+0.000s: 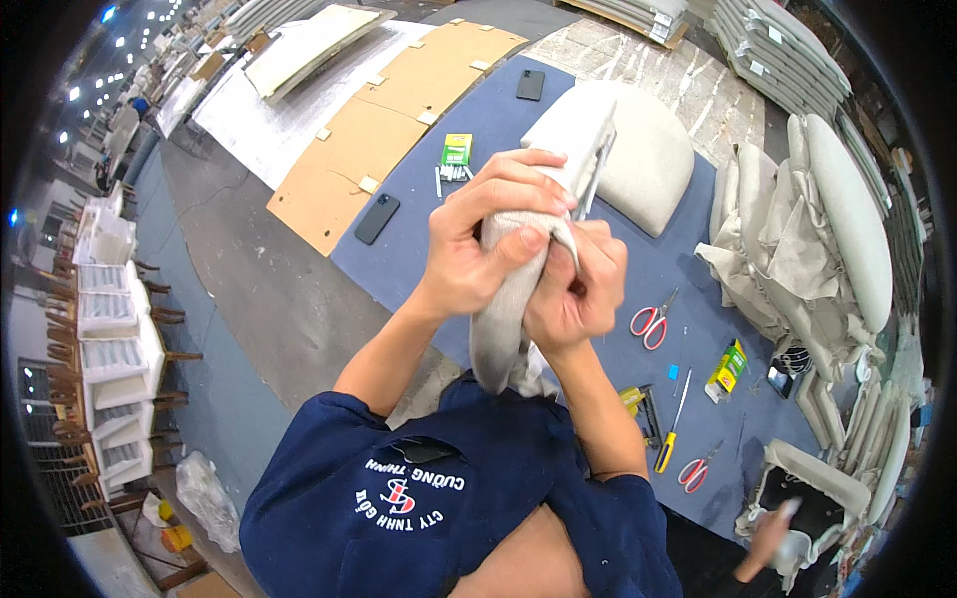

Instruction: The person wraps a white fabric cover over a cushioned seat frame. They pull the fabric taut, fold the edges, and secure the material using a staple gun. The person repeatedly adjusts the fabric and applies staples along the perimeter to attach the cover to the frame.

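Observation:
Both my hands grip a padded panel (503, 319) covered in light grey-beige fabric, tilted up on its edge in front of my chest. The fingers of my left hand (488, 234) wrap over its upper edge, with the thumb pressed on the fabric. My right hand (581, 289) is closed at the panel's right side, pinching the fabric edge by the left thumb. Part of the panel's rim is hidden by my fingers. Beyond it, a rounded beige padded panel (643, 154) lies on the blue-covered table (429, 269).
Red-handled scissors (650, 327), a second pair (695, 472), a yellow-handled screwdriver (668, 450) and a staple gun (643, 409) lie to the right. Phones (377, 218) and a chalk box (457, 149) are left. Fabric-covered panels (797, 219) stand at right. Another person's hand (766, 543) is lower right.

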`<state>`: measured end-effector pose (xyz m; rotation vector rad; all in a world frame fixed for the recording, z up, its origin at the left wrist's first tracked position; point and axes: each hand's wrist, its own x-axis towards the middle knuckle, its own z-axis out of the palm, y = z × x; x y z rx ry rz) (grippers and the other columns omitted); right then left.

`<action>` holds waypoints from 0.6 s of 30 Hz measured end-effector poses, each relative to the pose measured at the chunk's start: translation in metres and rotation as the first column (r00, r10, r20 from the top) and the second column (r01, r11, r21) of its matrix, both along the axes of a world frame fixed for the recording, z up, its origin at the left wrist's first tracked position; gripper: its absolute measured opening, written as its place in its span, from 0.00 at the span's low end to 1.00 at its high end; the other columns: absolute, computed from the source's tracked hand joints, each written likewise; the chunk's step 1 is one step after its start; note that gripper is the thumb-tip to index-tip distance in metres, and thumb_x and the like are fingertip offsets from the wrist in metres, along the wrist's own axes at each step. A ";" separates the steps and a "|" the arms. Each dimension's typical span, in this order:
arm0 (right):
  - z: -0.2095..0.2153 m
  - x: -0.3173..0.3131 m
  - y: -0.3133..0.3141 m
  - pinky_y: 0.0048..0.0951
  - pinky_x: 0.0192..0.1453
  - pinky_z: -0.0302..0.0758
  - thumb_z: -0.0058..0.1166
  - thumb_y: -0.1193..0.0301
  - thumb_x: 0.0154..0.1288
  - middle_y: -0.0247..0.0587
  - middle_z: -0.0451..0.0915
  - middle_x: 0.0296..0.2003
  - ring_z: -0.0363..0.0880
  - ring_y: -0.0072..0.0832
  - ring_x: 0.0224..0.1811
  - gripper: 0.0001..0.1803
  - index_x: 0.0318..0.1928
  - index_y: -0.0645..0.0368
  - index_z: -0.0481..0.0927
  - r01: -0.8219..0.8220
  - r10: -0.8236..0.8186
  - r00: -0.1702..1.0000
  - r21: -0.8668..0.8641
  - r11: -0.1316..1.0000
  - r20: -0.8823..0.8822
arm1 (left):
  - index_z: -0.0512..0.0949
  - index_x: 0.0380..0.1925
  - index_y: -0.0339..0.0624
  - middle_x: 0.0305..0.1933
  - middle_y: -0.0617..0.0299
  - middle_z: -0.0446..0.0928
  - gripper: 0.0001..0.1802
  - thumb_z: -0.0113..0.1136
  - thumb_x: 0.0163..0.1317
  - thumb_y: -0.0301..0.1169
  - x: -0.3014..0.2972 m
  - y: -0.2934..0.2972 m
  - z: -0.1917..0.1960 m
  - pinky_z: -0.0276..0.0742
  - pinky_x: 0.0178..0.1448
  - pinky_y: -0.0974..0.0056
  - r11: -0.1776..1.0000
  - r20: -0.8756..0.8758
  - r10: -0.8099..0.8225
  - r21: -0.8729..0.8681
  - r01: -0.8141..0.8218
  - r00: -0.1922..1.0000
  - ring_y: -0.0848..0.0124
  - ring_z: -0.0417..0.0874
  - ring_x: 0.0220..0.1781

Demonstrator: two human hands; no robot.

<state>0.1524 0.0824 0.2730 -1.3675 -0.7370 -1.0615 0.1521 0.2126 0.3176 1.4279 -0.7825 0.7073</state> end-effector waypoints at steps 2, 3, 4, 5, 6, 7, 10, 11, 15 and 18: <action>0.008 -0.001 0.000 0.38 0.37 0.78 0.63 0.84 0.69 0.53 0.83 0.40 0.81 0.41 0.34 0.11 0.50 0.70 0.81 -0.008 0.007 1.000 0.062 0.998 0.012 | 0.85 0.46 0.35 0.48 0.51 0.87 0.10 0.65 0.70 0.29 -0.004 -0.002 0.018 0.74 0.73 0.43 0.999 -0.007 -0.039 0.027 0.039 0.999 0.51 0.82 0.65; 0.009 -0.002 0.001 0.37 0.37 0.78 0.63 0.84 0.69 0.53 0.83 0.40 0.81 0.41 0.34 0.10 0.50 0.70 0.81 -0.016 0.015 1.000 0.094 0.995 0.015 | 0.85 0.46 0.34 0.48 0.51 0.87 0.10 0.64 0.70 0.28 -0.004 -0.001 0.021 0.74 0.73 0.43 0.998 -0.014 -0.054 0.041 0.054 0.998 0.51 0.83 0.64; 0.008 0.000 -0.003 0.36 0.36 0.79 0.65 0.81 0.69 0.51 0.83 0.39 0.81 0.39 0.34 0.10 0.49 0.68 0.81 0.024 -0.024 0.998 0.004 1.000 -0.055 | 0.84 0.47 0.34 0.48 0.51 0.87 0.10 0.63 0.72 0.28 -0.001 0.001 0.019 0.74 0.73 0.44 0.998 -0.045 -0.034 0.052 0.037 0.998 0.54 0.83 0.63; 0.009 0.004 -0.005 0.35 0.36 0.79 0.67 0.80 0.68 0.51 0.83 0.39 0.81 0.38 0.33 0.11 0.48 0.68 0.81 -0.009 0.007 0.993 -0.019 1.000 -0.116 | 0.83 0.48 0.34 0.49 0.50 0.86 0.10 0.60 0.75 0.29 0.002 0.005 0.015 0.74 0.72 0.41 0.998 -0.081 0.007 0.067 -0.002 0.997 0.51 0.84 0.62; 0.011 0.009 -0.005 0.34 0.35 0.79 0.69 0.78 0.67 0.50 0.83 0.39 0.81 0.36 0.33 0.12 0.48 0.67 0.81 -0.045 0.037 0.984 -0.040 0.998 -0.176 | 0.82 0.48 0.35 0.49 0.48 0.85 0.11 0.56 0.77 0.31 0.008 0.012 0.009 0.74 0.72 0.38 0.996 -0.115 0.050 0.083 -0.040 0.992 0.49 0.84 0.62; 0.011 0.012 -0.005 0.32 0.35 0.78 0.71 0.77 0.66 0.49 0.83 0.39 0.80 0.35 0.32 0.13 0.48 0.67 0.81 -0.083 0.067 0.970 -0.059 0.995 -0.235 | 0.81 0.49 0.35 0.50 0.47 0.83 0.12 0.53 0.79 0.32 0.011 0.018 0.002 0.73 0.71 0.35 0.992 -0.148 0.094 0.101 -0.079 0.984 0.47 0.84 0.62; 0.017 0.028 -0.002 0.30 0.32 0.77 0.76 0.75 0.61 0.46 0.83 0.37 0.80 0.33 0.32 0.17 0.46 0.65 0.82 -0.143 0.127 0.974 -0.075 0.987 -0.188 | 0.82 0.49 0.35 0.50 0.48 0.85 0.12 0.54 0.79 0.32 0.016 0.027 -0.008 0.73 0.73 0.40 0.999 -0.156 0.040 0.017 -0.037 0.987 0.51 0.82 0.64; 0.022 0.034 0.000 0.30 0.31 0.77 0.77 0.74 0.61 0.45 0.83 0.37 0.80 0.33 0.32 0.17 0.45 0.65 0.82 -0.138 0.119 0.978 -0.105 0.985 -0.170 | 0.83 0.49 0.34 0.50 0.49 0.85 0.11 0.56 0.79 0.31 0.017 0.027 -0.009 0.73 0.73 0.43 0.999 -0.167 0.025 -0.030 -0.031 0.986 0.54 0.82 0.64; 0.029 0.065 -0.004 0.37 0.38 0.81 0.71 0.76 0.62 0.45 0.85 0.36 0.83 0.40 0.34 0.12 0.44 0.63 0.84 -0.144 0.097 0.982 -0.313 0.939 -0.161 | 0.82 0.51 0.33 0.51 0.48 0.85 0.13 0.54 0.80 0.32 0.030 0.041 -0.011 0.74 0.73 0.41 0.999 -0.154 0.053 0.014 -0.051 0.987 0.54 0.83 0.61; 0.043 0.090 -0.007 0.40 0.44 0.81 0.70 0.76 0.61 0.45 0.85 0.37 0.84 0.43 0.39 0.10 0.43 0.61 0.85 -0.221 0.176 0.973 -0.387 0.895 -0.149 | 0.81 0.51 0.33 0.53 0.48 0.84 0.13 0.53 0.80 0.31 0.033 0.049 -0.015 0.74 0.74 0.41 0.998 -0.190 0.067 -0.007 -0.069 0.980 0.54 0.83 0.61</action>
